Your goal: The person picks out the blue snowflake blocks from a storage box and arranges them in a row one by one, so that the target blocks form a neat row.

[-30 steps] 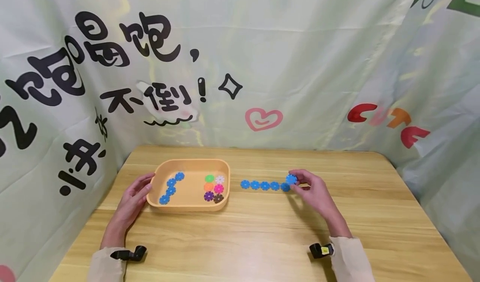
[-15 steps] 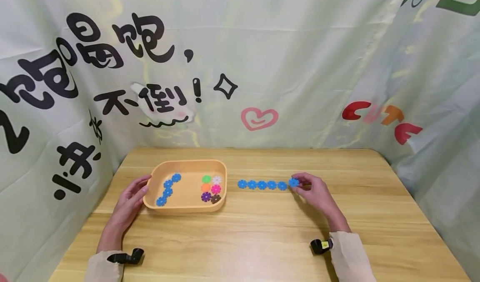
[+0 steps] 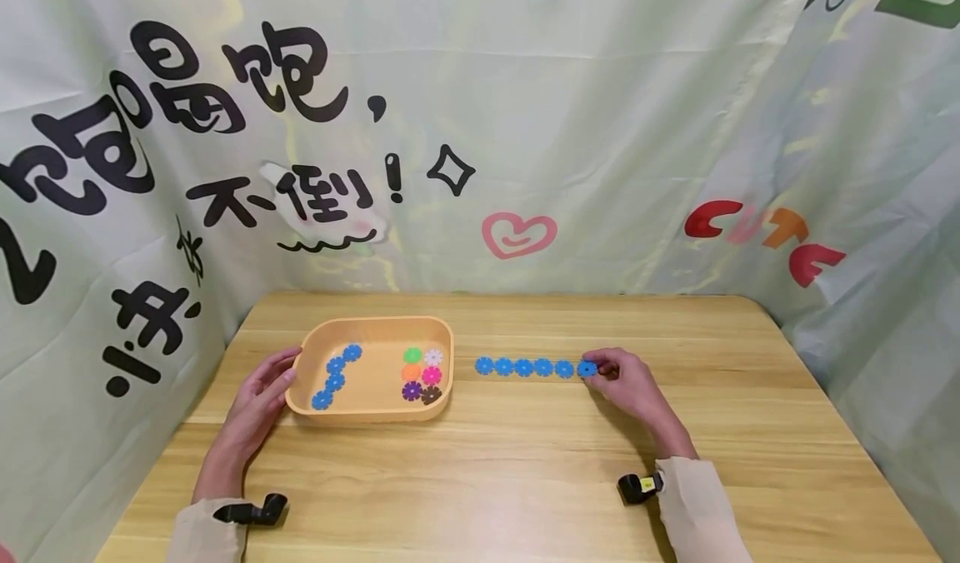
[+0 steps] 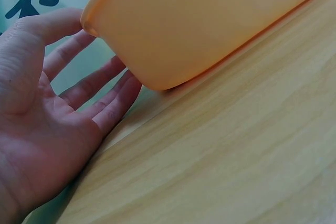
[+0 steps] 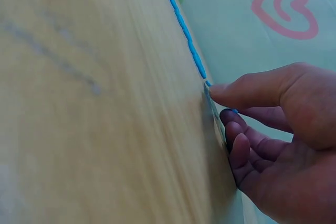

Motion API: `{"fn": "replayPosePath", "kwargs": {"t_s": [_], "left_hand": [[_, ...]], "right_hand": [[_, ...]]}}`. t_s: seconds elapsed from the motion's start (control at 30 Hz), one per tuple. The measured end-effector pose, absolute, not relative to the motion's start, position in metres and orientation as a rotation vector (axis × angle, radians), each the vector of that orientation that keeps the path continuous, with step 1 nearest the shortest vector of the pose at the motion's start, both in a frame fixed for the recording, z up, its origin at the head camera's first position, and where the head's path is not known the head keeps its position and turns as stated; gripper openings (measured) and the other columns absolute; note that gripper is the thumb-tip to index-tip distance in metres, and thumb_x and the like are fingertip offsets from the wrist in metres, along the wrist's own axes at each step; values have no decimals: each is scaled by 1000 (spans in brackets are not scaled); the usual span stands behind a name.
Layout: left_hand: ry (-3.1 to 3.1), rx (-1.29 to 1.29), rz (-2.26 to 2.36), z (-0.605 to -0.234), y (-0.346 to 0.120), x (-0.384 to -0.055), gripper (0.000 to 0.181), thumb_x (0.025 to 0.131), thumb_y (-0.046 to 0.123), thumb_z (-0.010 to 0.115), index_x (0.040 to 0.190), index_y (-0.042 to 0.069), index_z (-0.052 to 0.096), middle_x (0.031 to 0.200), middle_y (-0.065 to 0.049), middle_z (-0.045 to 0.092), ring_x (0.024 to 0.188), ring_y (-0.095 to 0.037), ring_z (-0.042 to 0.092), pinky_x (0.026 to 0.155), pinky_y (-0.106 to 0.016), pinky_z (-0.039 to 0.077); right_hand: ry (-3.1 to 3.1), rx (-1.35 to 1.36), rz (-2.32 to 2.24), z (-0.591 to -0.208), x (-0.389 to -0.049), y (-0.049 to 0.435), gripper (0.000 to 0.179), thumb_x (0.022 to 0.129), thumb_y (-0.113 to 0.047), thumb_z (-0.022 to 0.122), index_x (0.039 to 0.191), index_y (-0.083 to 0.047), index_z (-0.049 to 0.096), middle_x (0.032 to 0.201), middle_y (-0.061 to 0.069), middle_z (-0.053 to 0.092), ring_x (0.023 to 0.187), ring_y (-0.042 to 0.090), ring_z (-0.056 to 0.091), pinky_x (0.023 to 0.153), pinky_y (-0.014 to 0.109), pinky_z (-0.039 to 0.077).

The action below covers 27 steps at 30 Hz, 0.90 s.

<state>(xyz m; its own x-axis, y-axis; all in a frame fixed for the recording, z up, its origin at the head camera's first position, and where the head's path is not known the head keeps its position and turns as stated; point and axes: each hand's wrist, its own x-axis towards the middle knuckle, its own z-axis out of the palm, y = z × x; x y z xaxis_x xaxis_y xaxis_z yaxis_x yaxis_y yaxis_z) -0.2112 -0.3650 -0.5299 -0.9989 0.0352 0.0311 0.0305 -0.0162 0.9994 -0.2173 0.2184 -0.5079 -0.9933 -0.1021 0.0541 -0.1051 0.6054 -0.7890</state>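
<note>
The right hand (image 3: pixel 626 384) pinches a blue, notched, round plastic disc (image 3: pixel 587 369) between thumb and fingers at desk level. This disc is positioned at the right end of a straight row of five matching blue discs (image 3: pixel 524 367), just beside the last one. The left hand (image 3: pixel 258 401) rests its extended fingers and thumb against the left end of a light-orange, rounded rectangular tray (image 3: pixel 378 373). The tray stands on the wood-grain desk (image 3: pixel 480 480), left of the row, containing four blue discs (image 3: pixel 335 365) and six multicoloured discs (image 3: pixel 432 376).
</note>
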Motion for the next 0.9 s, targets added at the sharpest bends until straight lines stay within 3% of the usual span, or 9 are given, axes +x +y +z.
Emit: {"fn": "replayPosePath", "kwargs": {"t_s": [0.9], "left_hand": [[2192,87,2257,-531,-365,-211,49,108,15,53,153,1,39,138,3,50,120,-5,57,95,-20,52]], "right_hand": [[-2869,234,1357,-508,-220,218,30,95,-2,71,124,3,68,116,18,59,97,28,55,83,44,51]]}}
